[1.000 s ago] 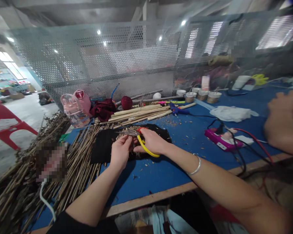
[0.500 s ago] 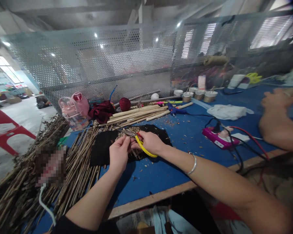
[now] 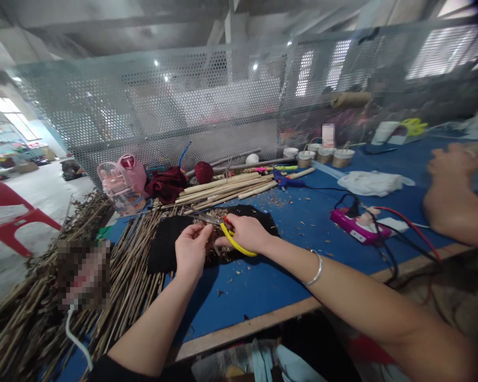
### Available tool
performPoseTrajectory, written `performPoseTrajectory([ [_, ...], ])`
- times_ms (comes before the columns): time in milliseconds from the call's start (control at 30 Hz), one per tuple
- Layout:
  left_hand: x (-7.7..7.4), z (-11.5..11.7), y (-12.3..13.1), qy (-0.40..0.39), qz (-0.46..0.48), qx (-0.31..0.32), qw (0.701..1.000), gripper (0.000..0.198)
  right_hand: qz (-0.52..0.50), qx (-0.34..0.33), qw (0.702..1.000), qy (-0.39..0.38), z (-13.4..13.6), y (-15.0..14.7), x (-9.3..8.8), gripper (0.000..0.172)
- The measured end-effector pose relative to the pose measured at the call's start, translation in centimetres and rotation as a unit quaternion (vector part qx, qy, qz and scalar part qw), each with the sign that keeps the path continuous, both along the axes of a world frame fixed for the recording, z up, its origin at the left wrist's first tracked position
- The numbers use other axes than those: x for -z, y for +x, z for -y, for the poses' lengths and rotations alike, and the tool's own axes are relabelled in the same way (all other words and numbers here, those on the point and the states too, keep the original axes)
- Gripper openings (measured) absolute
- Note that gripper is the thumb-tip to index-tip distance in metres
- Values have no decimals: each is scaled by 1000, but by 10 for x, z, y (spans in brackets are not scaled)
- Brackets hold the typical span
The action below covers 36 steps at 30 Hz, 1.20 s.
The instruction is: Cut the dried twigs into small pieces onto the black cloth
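Yellow-handled scissors [image 3: 237, 243] are gripped in my right hand [image 3: 247, 233], their blades pointing left above a black cloth [image 3: 165, 244]. My left hand [image 3: 191, 248] is pinched just left of the scissors, near the blades; what its fingertips hold is too small to name. Under and between the hands, small dry brown clippings [image 3: 222, 253] lie heaped on the cloth. Long dry stems [image 3: 131, 270] spread over the table beside the cloth's left edge.
Pale sticks [image 3: 223, 188], a blue glue gun [image 3: 287, 180] and a pink bottle [image 3: 123, 185] lie behind. At right are a magenta power strip [image 3: 352, 225] with cables, a white cloth [image 3: 376, 182], several cups [image 3: 306, 158] and another person's hand [image 3: 456, 164].
My left hand has shifted slightly left, widening the gap to my right hand. The scissors remain in my right hand, almost in the same place.
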State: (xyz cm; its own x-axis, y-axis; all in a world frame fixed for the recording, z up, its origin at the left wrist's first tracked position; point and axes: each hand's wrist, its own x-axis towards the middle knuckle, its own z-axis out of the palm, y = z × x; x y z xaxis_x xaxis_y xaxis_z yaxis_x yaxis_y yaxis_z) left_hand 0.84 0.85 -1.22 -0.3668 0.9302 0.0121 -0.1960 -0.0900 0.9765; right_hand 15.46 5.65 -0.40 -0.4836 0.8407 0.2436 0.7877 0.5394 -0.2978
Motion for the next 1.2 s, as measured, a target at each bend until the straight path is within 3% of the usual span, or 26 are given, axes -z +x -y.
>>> performPoseTrajectory([
  [133, 0, 1, 0, 13, -29, -7, 999, 34, 14, -18, 1000, -15, 3, 0, -1, 66],
  [267, -1, 2, 2, 24, -36, 0, 999, 31, -4, -24, 1000, -21, 4, 0, -2, 61],
  [500, 3, 0, 2, 26, 61, 74, 995, 36, -40, -14, 999, -30, -1, 3, -3, 54],
  [733, 3, 0, 4, 9, 37, 86, 996, 40, -51, -79, 993, -69, 1, 3, -2, 58],
  [900, 5, 1, 3, 11, -35, 34, 999, 38, -38, -45, 998, -39, 1, 2, -1, 60],
  [1033, 10, -2, -1, 40, -93, 13, 995, 33, -36, -10, 999, -37, 2, 0, -2, 51],
  [1200, 10, -2, 0, 40, -69, 12, 997, 32, -47, -8, 998, -38, 2, 1, -4, 49],
])
